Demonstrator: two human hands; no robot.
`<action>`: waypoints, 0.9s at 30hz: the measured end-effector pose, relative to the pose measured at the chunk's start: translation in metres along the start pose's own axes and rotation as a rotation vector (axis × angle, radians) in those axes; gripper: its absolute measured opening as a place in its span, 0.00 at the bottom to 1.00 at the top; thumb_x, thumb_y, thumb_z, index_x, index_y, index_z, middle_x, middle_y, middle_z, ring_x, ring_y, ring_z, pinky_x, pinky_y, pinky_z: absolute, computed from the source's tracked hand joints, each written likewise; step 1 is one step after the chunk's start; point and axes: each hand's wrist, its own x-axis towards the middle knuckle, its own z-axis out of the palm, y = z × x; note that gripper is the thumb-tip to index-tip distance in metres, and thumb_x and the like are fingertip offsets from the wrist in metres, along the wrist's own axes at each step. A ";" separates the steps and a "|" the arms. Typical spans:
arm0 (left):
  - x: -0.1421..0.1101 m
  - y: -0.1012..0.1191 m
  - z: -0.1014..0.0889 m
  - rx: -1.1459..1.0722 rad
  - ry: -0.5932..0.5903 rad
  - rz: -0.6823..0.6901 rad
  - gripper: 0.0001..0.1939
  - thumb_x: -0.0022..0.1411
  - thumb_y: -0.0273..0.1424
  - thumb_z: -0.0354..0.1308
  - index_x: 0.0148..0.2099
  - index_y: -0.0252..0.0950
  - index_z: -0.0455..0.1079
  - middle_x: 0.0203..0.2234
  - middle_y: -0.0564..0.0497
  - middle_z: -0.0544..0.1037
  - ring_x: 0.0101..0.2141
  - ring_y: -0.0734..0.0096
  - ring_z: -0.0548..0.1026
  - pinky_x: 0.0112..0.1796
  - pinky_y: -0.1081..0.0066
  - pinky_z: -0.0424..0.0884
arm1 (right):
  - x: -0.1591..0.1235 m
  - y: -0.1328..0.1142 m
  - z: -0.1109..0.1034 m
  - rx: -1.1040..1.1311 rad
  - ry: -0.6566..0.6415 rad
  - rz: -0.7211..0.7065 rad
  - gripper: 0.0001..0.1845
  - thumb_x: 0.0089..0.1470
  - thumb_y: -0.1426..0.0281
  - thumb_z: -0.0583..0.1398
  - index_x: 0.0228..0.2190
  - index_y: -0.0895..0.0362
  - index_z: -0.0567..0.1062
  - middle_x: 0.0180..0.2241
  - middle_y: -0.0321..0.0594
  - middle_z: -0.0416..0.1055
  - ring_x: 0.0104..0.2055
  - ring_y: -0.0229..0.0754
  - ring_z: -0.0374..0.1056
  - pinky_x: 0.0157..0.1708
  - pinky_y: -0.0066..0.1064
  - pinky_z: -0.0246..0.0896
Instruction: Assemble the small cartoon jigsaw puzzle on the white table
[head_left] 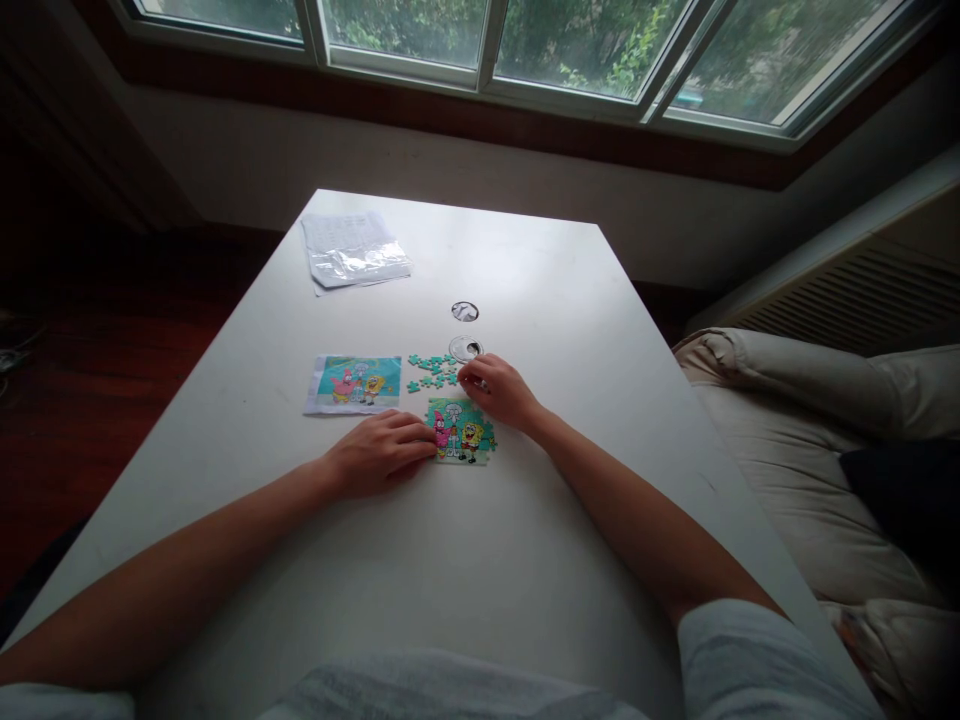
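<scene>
A partly joined jigsaw puzzle [459, 430] with cartoon figures lies on the white table in front of me; its right edge and top are uneven. Flat against its left side rests my left hand [386, 452], fingers stretched out and touching the border. Just above the puzzle, my right hand [499, 388] has its fingers curled and pinched together at the right end of the loose teal puzzle pieces [431, 370]. Whatever lies between those fingertips is hidden. Left of the pieces is a reference picture sheet [358, 383] showing the same cartoon scene.
Papers in a clear plastic sleeve [356, 250] lie at the table's far left. Two round cable-hole fittings [465, 312] sit in the white table [525, 270] beyond the pieces. A beige sofa [780, 470] stands to the right, with windows [480, 50] ahead.
</scene>
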 end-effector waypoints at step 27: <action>0.000 -0.005 0.001 -0.016 0.035 0.002 0.15 0.71 0.28 0.51 0.55 0.39 0.72 0.54 0.46 0.78 0.52 0.62 0.76 0.53 0.61 0.70 | 0.049 -0.027 0.021 -0.057 -0.200 0.012 0.05 0.55 0.73 0.63 0.37 0.56 0.76 0.37 0.41 0.74 0.40 0.43 0.65 0.43 0.34 0.54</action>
